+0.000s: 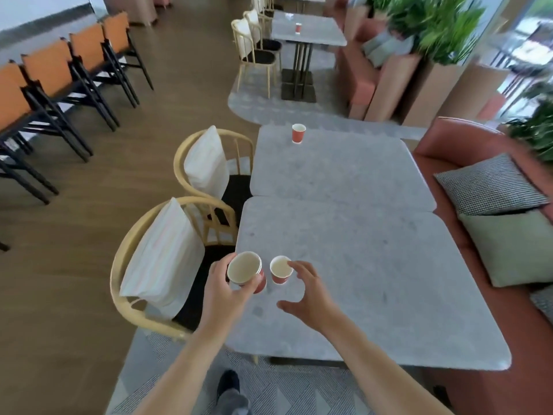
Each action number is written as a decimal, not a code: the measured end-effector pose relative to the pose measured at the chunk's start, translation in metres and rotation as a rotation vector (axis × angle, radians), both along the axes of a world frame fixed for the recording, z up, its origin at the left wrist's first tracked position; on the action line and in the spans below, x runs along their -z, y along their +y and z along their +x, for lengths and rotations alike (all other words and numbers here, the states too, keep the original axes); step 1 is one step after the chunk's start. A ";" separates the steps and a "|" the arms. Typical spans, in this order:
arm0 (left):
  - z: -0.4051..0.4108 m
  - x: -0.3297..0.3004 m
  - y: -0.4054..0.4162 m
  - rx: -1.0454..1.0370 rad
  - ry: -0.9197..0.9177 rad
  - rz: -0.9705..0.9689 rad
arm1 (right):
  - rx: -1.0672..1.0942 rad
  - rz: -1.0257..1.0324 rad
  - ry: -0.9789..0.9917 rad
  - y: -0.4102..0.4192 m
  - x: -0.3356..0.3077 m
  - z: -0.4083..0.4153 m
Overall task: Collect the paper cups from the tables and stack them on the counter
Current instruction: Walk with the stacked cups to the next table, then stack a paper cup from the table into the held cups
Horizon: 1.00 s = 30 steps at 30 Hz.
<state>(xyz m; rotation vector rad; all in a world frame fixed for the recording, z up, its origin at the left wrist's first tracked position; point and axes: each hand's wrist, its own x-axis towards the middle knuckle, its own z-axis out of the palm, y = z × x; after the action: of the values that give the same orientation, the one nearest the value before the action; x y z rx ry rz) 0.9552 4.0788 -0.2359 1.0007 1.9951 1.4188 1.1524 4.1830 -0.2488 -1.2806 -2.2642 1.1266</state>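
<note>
Head view: left hand (pixel 223 287) grips cup (pixel 244 269).

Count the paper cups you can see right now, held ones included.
4, at least. One in the left hand, cup, possibly a nested stack; one on the near table by the right hand; one on the middle table; one on the far table.

held cups (pixel 244 268): red paper cups with white insides, nested (rims show more than one), tilted toward the camera, lifted above the near table's left edge.
near cup (pixel 281 270): red, white inside, upright on the near table just right of the held cups.
middle cup (pixel 298 133): red, upright, far table's far edge.
distant cup (pixel 298 28): red, upright, on a farther table.
</note>
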 end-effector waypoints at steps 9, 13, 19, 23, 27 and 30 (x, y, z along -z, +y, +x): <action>-0.058 0.057 0.050 0.122 -0.015 -0.069 | 0.028 0.029 -0.268 0.046 0.035 -0.058; -0.066 0.091 0.058 0.163 -0.035 -0.147 | -0.016 0.069 -0.431 0.054 0.052 -0.070; -0.066 0.125 0.070 0.223 -0.003 -0.208 | -0.041 0.062 -0.594 0.068 0.064 -0.081; -0.064 0.139 0.074 0.231 0.001 -0.240 | -0.041 0.016 -0.667 0.079 0.071 -0.091; -0.064 0.151 0.069 0.217 0.030 -0.255 | -0.019 -0.037 -0.677 0.087 0.076 -0.102; -0.063 0.156 0.063 0.207 0.035 -0.270 | 0.006 -0.062 -0.666 0.088 0.083 -0.105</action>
<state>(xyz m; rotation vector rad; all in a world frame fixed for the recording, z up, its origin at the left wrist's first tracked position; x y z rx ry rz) 0.8917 4.1417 -0.3923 1.0782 1.9772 0.9995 1.0476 4.2714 -0.3313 -1.9055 -2.6771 0.8507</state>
